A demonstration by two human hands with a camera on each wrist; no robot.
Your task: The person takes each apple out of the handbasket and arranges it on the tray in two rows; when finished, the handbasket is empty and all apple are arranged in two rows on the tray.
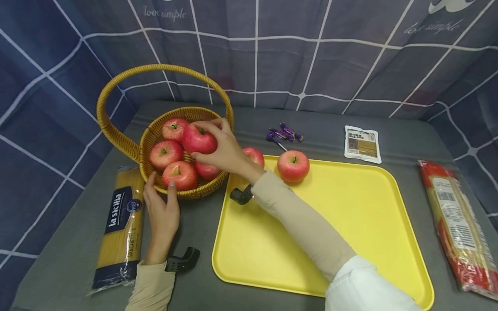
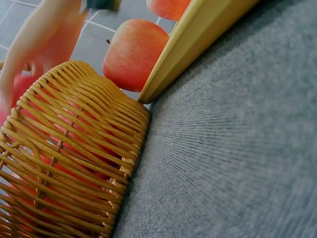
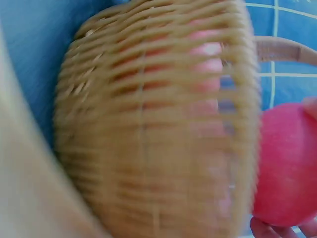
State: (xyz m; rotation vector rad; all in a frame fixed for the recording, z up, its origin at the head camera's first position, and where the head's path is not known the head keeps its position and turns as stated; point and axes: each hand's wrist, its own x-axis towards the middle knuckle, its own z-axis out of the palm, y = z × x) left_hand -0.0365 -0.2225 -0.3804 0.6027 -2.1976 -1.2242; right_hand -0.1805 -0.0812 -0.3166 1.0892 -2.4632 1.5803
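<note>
My right hand (image 1: 223,147) holds a red apple (image 1: 199,140) between thumb and fingers over the wicker basket (image 1: 212,185). Beneath and beside it, several apples lie in the basket, among them a front one (image 1: 180,176) and a left one (image 1: 166,154). At the basket's near left rim, my left hand (image 1: 162,211) touches the edge with its thumb and fingertips, close to the front apple. In the right wrist view the held apple (image 3: 285,166) appears beside the rim, blurred. The left wrist view shows the basket's woven side (image 2: 74,153), but not the left hand.
A yellow tray (image 1: 350,216) stands right of the basket, with an apple (image 1: 293,166) and another (image 1: 254,156) at its far edge. Purple-wrapped candies (image 1: 285,131) and a small packet (image 1: 362,144) lie behind. Spaghetti (image 1: 120,224) lies left, a red noodle pack (image 1: 459,229) right.
</note>
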